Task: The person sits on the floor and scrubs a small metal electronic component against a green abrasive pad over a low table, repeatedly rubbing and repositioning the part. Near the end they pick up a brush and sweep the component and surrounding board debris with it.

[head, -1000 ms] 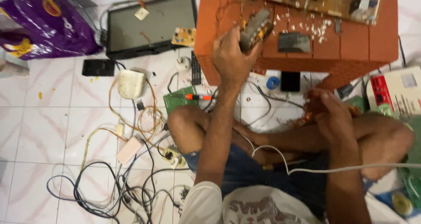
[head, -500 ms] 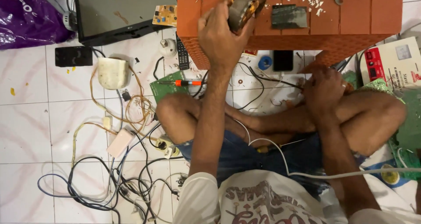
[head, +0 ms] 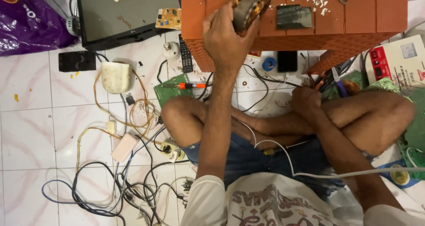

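Keeping the left hand (head: 228, 38) clamped firmly around the small transformer (head: 250, 5) above the orange desk (head: 354, 20) looks wise, while the right hand (head: 306, 101), fingers curled by the tools (head: 330, 78), shows no clear grip.

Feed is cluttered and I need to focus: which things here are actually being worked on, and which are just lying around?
In hand:
- left hand grips a grey block wound with copper on the orange stool
- right hand rests among small tools

Lying about:
- flat screen
- remote
- phone
- cable tangle
- purple bag
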